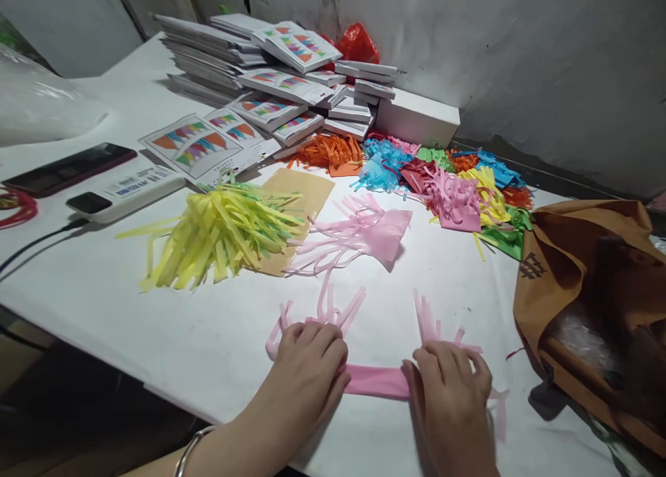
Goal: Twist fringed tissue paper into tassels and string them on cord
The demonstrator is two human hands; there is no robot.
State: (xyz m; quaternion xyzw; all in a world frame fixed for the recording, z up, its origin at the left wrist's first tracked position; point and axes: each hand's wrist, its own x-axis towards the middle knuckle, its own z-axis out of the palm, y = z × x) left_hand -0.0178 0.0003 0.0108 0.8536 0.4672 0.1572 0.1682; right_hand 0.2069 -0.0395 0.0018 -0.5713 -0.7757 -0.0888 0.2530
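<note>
A pink tissue-paper tassel [377,382] lies on the white table, its folded middle band stretched between my hands and its cut strips fanning out beyond both. My left hand [312,366] is closed on the band's left end, fingers bent over the paper. At the right end, my right hand [451,387] grips the band in the same way. Just past them lies another pink fringed tissue sheet [391,233], partly over a tan paper sheet [275,258]. A yellow-green tassel bunch [223,227] rests on the tan sheet's left side.
Along the wall are several coloured tassel bundles [385,163] and stacked printed packets [284,85]. A brown bag [551,283] gapes open at right. On the left are a phone [73,168], a white cabled device [130,191] and clear plastic [41,102]. The table [171,345] ends at front left.
</note>
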